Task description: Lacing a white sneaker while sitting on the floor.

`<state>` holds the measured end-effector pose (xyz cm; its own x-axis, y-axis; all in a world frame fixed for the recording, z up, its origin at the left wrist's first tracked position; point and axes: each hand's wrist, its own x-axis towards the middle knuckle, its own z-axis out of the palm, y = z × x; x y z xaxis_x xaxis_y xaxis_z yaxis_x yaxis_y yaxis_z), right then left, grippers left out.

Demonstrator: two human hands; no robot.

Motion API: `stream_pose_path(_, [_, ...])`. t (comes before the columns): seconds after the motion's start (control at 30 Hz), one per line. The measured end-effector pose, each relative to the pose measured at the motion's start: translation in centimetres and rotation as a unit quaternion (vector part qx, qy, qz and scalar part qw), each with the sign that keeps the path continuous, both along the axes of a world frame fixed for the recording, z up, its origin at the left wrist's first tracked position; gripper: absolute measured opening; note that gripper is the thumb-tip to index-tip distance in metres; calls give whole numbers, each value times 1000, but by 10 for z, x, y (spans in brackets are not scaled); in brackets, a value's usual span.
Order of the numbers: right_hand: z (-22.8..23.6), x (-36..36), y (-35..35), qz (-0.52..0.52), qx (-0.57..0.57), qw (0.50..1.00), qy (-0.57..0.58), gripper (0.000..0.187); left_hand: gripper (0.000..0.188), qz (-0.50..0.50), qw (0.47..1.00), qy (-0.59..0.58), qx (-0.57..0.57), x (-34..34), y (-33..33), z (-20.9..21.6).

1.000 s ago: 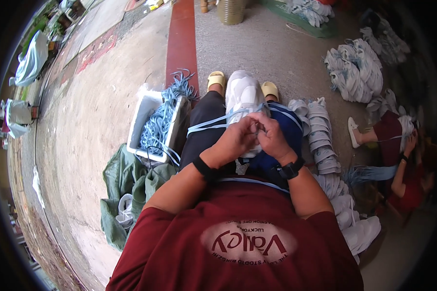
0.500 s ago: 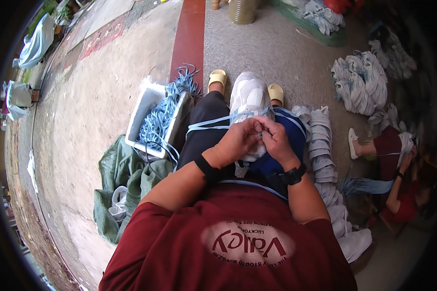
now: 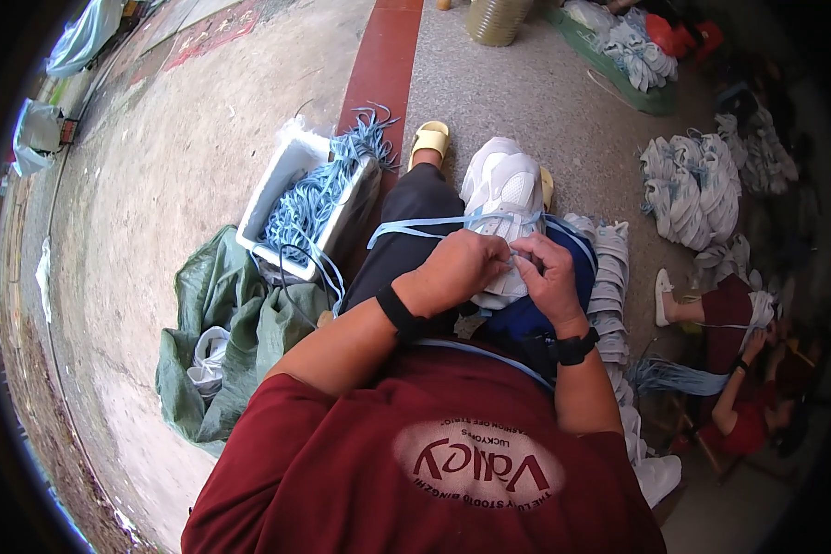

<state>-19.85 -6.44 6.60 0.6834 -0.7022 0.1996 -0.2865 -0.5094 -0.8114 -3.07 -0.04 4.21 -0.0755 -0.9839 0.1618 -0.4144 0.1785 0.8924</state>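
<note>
A white sneaker [image 3: 502, 177] rests on my lap, toe pointing away from me. Light blue shoelace [image 3: 411, 227] crosses it, and its loose ends trail over both thighs. At the ankle end of the sneaker, my left hand [image 3: 460, 270] is closed, its fingers curled inward. Facing it, my right hand [image 3: 556, 284] is pinched, thumb and forefinger close to the left fingertips. What lies between the fingertips is too small to make out.
Left of me, a white foam box [image 3: 266, 208] holds blue laces [image 3: 307, 214], beside a green sack [image 3: 203, 305] with a white shoe [image 3: 210, 355]. On the right are a row of white shoes [image 3: 609, 286], a shoe pile [image 3: 692, 189] and another seated person [image 3: 743, 397].
My hands have parted slightly at the fingertips, and the right hand has opened outward a little. The whole view has shifted, with the sneaker and my legs now further right.
</note>
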Motion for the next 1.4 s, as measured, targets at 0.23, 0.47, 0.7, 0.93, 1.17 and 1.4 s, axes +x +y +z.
stream_pose_path(0.23, [1, -5, 2, 19, -4, 1000, -2, 11, 9, -20, 998, -59, -33, 0, 2, 4])
stream_pose_path(0.47, [21, 8, -14, -20, -197, 979, -46, 15, 9, 176, 968, 151, -92, 22, -8, -3])
stream_pose_path(0.7, [5, 0, -16, -82, -174, 978, -79, 11, 20, 262, 728, 633, 13, 63, -9, 2])
stream_pose_path(0.93, [-22, 16, -4, -74, -204, 971, 99, 26, 12, 109, 858, 444, 235, 9, -15, -23])
stream_pose_path(1.17, [-33, 22, -6, -122, -191, 967, 114, 43, 16, 195, 924, 303, 130, 3, -47, -37])
stream_pose_path(1.4, [-39, 22, -10, -132, -183, 968, 108, 49, 15, 225, 941, 236, 90, 2, -63, -45])
